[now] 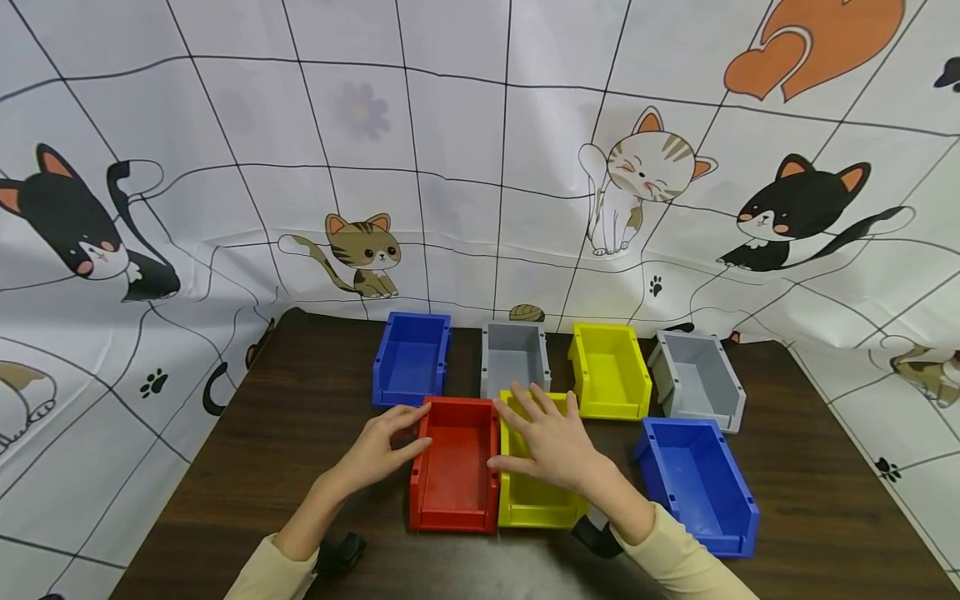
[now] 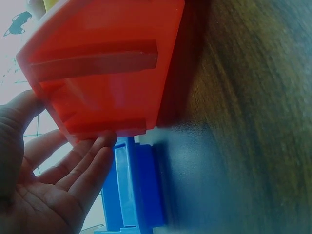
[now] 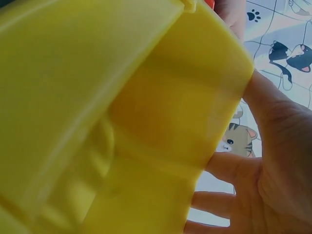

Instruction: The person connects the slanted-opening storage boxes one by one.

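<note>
A red plastic bin point(image 1: 459, 471) stands in the front row, side by side with a yellow bin point(image 1: 542, 512). My left hand point(image 1: 381, 450) is at the red bin's left side; in the left wrist view its thumb and fingertips touch the bin's rim and outer wall. Over the yellow bin spreads my right hand point(image 1: 553, 443), its thumb reaching the walls where the two bins meet. In the right wrist view the thumb and fingers point(image 3: 222, 166) lie along the yellow bin's edge. Part of the yellow bin is hidden under this hand.
Behind stand a blue bin point(image 1: 411, 358), a grey bin point(image 1: 514, 354), another yellow bin point(image 1: 611, 371) and a second grey bin point(image 1: 697, 379). Another blue bin point(image 1: 699, 483) sits right of my right forearm. A cat-print cloth point(image 1: 457, 200) hangs behind the dark wooden table point(image 1: 262, 467).
</note>
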A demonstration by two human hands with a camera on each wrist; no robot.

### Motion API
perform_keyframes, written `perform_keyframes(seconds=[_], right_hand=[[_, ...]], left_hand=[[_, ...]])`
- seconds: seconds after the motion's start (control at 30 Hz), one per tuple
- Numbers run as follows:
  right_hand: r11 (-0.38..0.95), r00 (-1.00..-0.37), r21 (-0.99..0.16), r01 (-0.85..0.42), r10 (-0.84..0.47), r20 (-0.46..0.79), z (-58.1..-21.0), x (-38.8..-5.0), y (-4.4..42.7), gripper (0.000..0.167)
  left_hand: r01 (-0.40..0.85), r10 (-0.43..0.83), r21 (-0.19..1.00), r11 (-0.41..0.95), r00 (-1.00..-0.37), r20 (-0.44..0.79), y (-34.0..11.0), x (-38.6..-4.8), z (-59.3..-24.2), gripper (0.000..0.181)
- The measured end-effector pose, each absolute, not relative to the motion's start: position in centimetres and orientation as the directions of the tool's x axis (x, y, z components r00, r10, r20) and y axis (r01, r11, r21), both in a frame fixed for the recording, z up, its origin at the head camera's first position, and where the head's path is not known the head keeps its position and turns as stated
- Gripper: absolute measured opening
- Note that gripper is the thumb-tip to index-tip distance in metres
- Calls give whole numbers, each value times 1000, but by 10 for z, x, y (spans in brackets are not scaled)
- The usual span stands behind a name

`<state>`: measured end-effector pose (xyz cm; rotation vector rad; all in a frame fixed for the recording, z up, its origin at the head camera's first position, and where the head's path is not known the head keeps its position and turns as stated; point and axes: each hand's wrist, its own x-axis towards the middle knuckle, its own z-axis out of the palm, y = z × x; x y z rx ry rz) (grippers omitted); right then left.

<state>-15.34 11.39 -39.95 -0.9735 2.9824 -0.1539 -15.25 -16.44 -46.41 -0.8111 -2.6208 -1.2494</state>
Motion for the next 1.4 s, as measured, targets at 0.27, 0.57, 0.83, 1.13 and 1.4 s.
perform_keyframes(seconds=[0.27, 0.57, 0.83, 1.13, 1.4], right_hand=[[807, -810, -74, -585, -586, 7, -399, -155, 112, 81], [815, -818, -78, -574, -575, 1, -402, -154, 113, 81], [820, -822, -83, -567, -569, -3, -409, -153, 112, 80], [811, -813, -56, -582, -581, 41, -428, -150, 115, 78], [811, -815, -87, -579, -579, 18, -429, -153, 115, 80]], left_hand=[[526, 416, 687, 501, -843, 342, -165, -154, -465, 52], [518, 415, 691, 505, -847, 331, -165, -154, -467, 51], [507, 408, 701, 502, -853, 325, -165, -153, -465, 52], [493, 400, 711, 501, -861, 315, -164, -153, -466, 51], [489, 410, 705, 513, -862, 300, -165, -153, -464, 52]])
